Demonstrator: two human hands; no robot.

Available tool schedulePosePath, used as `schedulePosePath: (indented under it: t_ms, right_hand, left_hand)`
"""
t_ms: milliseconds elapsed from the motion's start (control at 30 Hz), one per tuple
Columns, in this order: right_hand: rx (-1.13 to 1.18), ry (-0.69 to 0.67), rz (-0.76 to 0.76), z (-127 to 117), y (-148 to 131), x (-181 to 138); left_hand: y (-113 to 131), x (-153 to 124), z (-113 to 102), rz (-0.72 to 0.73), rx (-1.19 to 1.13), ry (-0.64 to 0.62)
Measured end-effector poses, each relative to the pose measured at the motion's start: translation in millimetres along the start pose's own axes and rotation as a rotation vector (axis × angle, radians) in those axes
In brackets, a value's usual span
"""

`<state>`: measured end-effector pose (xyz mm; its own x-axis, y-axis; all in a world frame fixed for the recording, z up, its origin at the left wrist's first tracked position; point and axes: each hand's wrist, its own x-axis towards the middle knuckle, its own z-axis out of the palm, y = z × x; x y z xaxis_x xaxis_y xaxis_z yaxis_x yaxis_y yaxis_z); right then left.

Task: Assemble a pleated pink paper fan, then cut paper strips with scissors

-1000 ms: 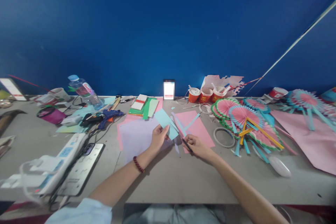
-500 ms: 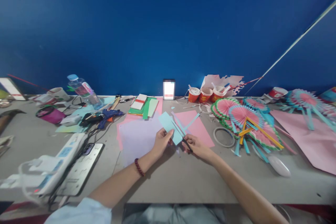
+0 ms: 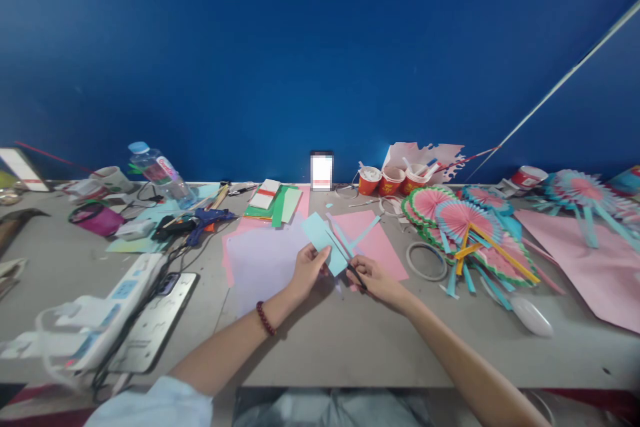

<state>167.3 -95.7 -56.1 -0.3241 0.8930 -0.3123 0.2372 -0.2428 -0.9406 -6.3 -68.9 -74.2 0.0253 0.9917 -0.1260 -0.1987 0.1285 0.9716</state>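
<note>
My left hand [image 3: 309, 268] pinches a light blue sheet of paper [image 3: 320, 240] between thumb and fingers, in the middle of the table. In my right hand [image 3: 376, 275] is a pair of scissors [image 3: 356, 275], its dark handles inside my closed fingers. The blades lie along the right side of the blue paper, pointing up and left. Beyond my hands, light blue paper strips [image 3: 364, 232] rest on a pink sheet [image 3: 383, 247]. A lilac sheet [image 3: 265, 263] lies flat left of my left hand.
To the right lie paper fans [image 3: 467, 217], a tape roll [image 3: 427, 261] and a white oval object [image 3: 533, 317]. Red cups [image 3: 393, 181] and a phone [image 3: 321, 171] stand at the wall. On the left are a power strip [image 3: 117, 310], a glue gun [image 3: 207, 223] and a bottle [image 3: 163, 170].
Almost nothing differs. Both hands keep their places, with the blue paper and scissors shifted only very slightly.
</note>
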Motion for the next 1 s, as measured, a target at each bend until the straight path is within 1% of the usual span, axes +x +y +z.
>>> schedulePosePath:
  t_ms: [1000]
  right_hand:
    - [-0.063, 0.014, -0.039, -2, 9, 4]
  left_hand:
    - [0, 0, 0, 0.01, -0.011, -0.015]
